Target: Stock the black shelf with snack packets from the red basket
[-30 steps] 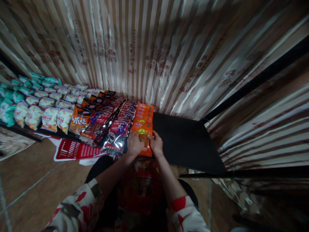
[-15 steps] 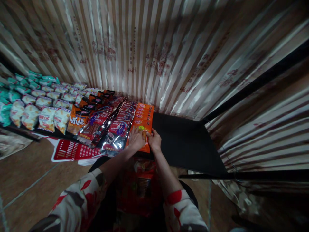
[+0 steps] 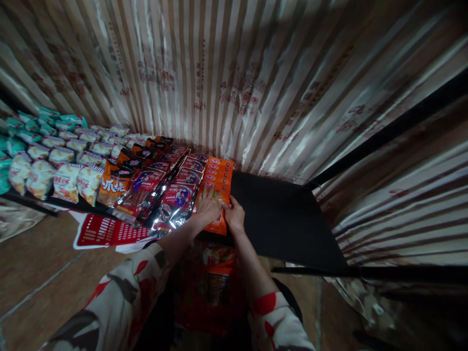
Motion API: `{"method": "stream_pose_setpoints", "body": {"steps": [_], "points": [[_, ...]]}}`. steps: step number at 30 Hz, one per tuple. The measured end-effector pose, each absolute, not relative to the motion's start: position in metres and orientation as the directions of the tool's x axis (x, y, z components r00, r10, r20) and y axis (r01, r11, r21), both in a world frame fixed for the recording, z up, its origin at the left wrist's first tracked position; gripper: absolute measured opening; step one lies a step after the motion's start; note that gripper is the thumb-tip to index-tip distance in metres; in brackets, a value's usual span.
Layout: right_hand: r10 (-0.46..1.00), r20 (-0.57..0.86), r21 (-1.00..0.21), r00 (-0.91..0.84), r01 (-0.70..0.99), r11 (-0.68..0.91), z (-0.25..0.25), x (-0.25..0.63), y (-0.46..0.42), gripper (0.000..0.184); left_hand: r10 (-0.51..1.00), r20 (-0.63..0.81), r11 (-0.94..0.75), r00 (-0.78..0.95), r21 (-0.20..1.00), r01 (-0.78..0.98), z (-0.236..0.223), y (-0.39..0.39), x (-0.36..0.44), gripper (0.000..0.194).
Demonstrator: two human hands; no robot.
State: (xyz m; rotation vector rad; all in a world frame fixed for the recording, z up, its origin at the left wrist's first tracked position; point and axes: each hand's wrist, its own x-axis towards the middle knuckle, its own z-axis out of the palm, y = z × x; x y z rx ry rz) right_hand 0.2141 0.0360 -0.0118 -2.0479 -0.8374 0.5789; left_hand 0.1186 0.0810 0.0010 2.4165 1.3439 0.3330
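Overlapping orange snack packets (image 3: 219, 168) form a row running back across the black shelf (image 3: 281, 214). My left hand (image 3: 209, 207) lies on the front packet with its fingers stretched toward the back. At that packet's right edge, my right hand (image 3: 234, 214) is closed, its thumb reaching onto the top. The hands cover much of the front packet. Just left of my left hand are shiny dark-red snack packets (image 3: 175, 200), laid in overlapping rows. Below the shelf edge, between my legs, a red bag (image 3: 210, 297) holds more packets, dimly seen.
Orange-and-black bags (image 3: 115, 183), white snack bags (image 3: 66, 183) and green bags (image 3: 75, 121) fill the shelf's left side. A red basket (image 3: 109, 230) sits below. Pleated curtain (image 3: 204, 73) hangs behind; a black post (image 3: 387, 131) slants at the right.
My left hand has slid forward up the front packet and flattened. The front packet has shifted back over those behind it. My right hand stays at its edge.
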Motion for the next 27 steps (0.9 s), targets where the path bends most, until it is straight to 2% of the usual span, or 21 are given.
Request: {"method": "stream_pose_setpoints", "body": {"steps": [11,20,27], "points": [[0.759,-0.032,-0.784,0.650,0.454,-0.423,-0.015,0.215,0.038,0.051,0.854,0.050,-0.497,0.518,0.375,0.783,-0.011,0.087,0.119,0.046],[0.795,0.022,-0.577,0.606,0.657,-0.485,-0.017,0.211,0.038,0.045,0.861,0.036,-0.480,0.508,0.389,0.786,-0.016,0.085,0.119,0.048],[0.803,-0.031,-0.499,0.595,0.687,-0.528,-0.009,0.204,0.035,0.044,0.865,0.041,-0.476,0.500,0.381,0.793,-0.020,0.086,0.119,0.048]]}}
